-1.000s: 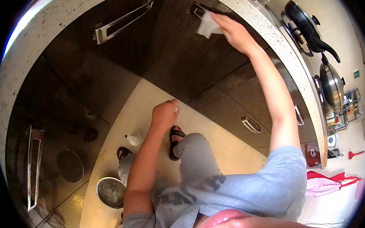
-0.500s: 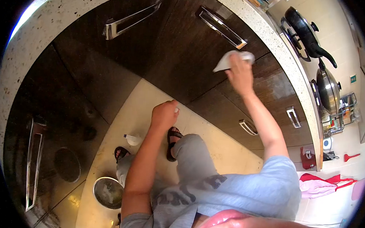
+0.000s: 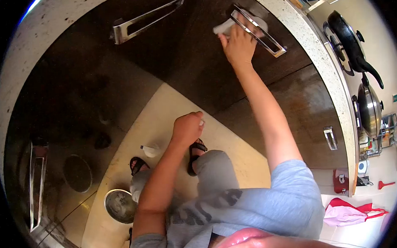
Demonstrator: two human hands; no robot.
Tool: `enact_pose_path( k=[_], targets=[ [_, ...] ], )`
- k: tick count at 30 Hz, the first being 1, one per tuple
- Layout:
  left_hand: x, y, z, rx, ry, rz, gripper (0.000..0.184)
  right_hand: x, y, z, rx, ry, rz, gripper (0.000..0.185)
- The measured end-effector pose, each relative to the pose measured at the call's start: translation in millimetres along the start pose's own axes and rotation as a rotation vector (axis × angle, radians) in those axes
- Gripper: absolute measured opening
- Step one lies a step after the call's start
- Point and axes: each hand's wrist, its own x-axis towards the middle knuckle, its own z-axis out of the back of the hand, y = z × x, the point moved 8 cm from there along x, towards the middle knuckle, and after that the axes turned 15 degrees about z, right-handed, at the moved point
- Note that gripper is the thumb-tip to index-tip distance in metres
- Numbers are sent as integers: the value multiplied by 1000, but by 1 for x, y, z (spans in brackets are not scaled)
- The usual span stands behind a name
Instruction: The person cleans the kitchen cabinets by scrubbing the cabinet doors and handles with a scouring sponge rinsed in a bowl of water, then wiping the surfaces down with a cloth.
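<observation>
My right hand presses a white cloth against the dark cabinet door. Its fingers reach behind the metal handle, whose bar crosses in front of them. Lower down, my left hand is closed in a fist in front of my body. A small bit of something white shows at its finger side, mostly hidden by the hand. A white bottle-like thing with a dark tip is on the floor near my feet, apart from the left hand.
A round metal basin with cloudy contents stands on the floor at lower left. Handles stick out from the other doors. Above runs a speckled countertop, with a black pan and a lidded steel pan at the right.
My right hand has moved up and left with the cloth, from below the handle to behind it. My left hand stays closed; the whole view has shifted slightly.
</observation>
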Motion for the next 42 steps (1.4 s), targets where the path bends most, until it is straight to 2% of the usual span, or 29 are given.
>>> enact_pose_path(
  k=[2,5,6,9,10,11,13,16,19,22,25,29,30,33,37,41,42],
  targets=[
    [-3,-4,-9,24,44,-12,22,-12,4,-11,-76,87,244,59],
    [-2,-2,-9,67,62,-10,21,-35,-16,0,271,8,-7,58],
    [-3,-2,-7,58,53,-3,21,-35,-18,6,75,7,-46,58],
    [-1,-1,-7,61,28,-10,21,-11,-16,5,116,-83,-213,56],
    [-4,-1,-10,73,30,-21,21,2,-15,15,206,-97,-179,55],
    [-4,-2,-12,74,42,-26,21,7,-11,11,114,-153,-148,55],
    [-4,-4,-12,69,59,-30,22,4,-12,7,86,-113,-101,55],
    [0,-3,-9,58,46,-19,23,-45,-25,-8,191,-49,-334,64],
    [1,0,-7,63,71,22,23,-83,-16,-5,124,-93,-411,64],
    [-6,-1,-5,42,38,-32,23,-86,-7,-10,117,-89,-356,67],
    [-8,-5,-4,47,46,-2,22,-66,-3,-16,221,0,-302,67],
    [-6,-5,-11,37,28,-39,19,-31,25,-24,134,-3,0,64],
    [-6,-8,-11,37,31,-36,17,-28,34,-24,24,44,74,64],
    [-1,-9,-7,54,45,-6,15,-15,45,-31,33,86,190,62],
    [0,-10,-12,33,12,-22,15,17,46,-22,15,-63,110,61],
    [2,-7,-10,80,66,8,15,-18,46,-29,178,-81,57,61],
    [2,-5,-7,71,70,31,14,-25,49,-27,166,-24,70,63]
  ],
)
